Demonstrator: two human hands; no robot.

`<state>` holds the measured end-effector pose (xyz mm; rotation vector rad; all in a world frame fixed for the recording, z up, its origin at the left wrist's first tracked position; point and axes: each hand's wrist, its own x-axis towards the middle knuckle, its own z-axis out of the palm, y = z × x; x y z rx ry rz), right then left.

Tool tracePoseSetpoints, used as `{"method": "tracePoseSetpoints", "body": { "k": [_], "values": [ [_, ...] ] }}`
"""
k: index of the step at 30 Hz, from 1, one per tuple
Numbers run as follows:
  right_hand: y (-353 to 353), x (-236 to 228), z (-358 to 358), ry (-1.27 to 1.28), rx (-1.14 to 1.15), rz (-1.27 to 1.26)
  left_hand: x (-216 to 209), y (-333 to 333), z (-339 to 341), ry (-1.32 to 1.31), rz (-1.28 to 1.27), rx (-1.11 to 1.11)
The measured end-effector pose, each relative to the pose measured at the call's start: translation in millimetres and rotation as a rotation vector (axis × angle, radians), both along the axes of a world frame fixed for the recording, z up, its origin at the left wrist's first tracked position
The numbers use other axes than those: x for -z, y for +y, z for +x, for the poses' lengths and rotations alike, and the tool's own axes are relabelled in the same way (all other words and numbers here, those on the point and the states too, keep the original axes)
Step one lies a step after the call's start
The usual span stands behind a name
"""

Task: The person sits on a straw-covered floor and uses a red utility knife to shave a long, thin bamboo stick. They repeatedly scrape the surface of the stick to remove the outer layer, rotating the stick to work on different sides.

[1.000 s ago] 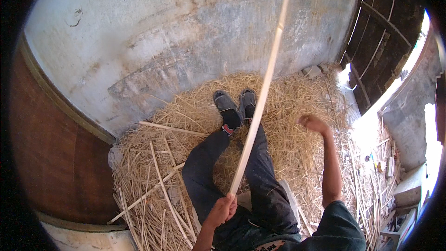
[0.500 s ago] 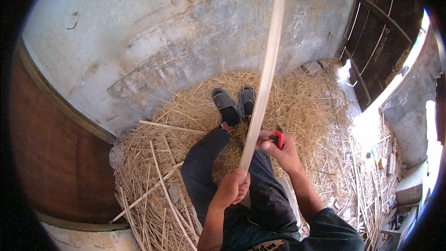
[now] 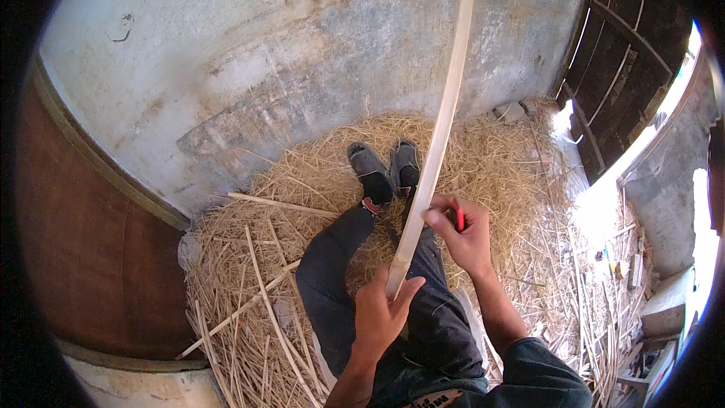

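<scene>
1. Stained plaster wall (image 3: 226, 45), bluish-white with grey scuffs and brown streaks, fills the background.
2. Dry, tangled straw-like shavings (image 3: 502, 159) cover the ground, fine and fluffy near the feet, coarser toward both sides.
3. Smooth reddish-brown panel (image 3: 106, 234) at far left, its pale edging bowed by the lens.
4. Dark plank door (image 3: 619, 60) at upper right, with bright slits between its boards.
5. Dark trousers (image 3: 328, 272), dusty, on legs stretched toward the wall.
6. Pale strip (image 3: 442, 136), flat, long and narrow, apparently bamboo or wood; it rises from between the knees, tilted rightward, its far end in front of the wall.
7. Left hand (image 3: 377, 316): clasped on the strip's lower end, thumb angled out to the right, fingers on the other side.
8. Right hand (image 3: 468, 238): bent-elbowed, fingers curled around a red object (image 3: 459, 215), thumb at the strip's right edge. The object is mostly hidden, so its kind is unclear.
</scene>
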<state>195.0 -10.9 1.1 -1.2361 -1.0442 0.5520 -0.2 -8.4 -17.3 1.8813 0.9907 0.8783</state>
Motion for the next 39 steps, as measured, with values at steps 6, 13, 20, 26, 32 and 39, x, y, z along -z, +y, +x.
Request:
{"method": "tracePoseSetpoints", "body": {
  "k": [6,13,20,26,32,39],
  "values": [
    [-30.4,11.0,8.8,-0.465,0.021,0.014,-12.2,4.9,0.9,-0.009,0.014,-0.081],
    [-35.5,4.8,-2.5,-0.830,0.033,0.116,-10.4,7.8,2.6,-0.080,0.114,-0.069],
    [-37.7,1.8,-4.5,-0.929,0.085,0.097,-11.2,7.3,-1.8,0.045,0.122,-0.070],
    [-36.1,2.0,-6.3,-0.897,0.118,0.113,-9.2,5.2,-3.4,0.039,0.094,-0.073],
    [-30.1,0.0,-5.8,-0.906,0.121,0.113,-8.3,8.7,-5.7,0.030,0.151,-0.080],
    [-10.0,25.1,38.0,-0.802,0.501,0.060,-0.2,-5.3,-20.9,0.120,0.060,-0.028]
  ]
}}
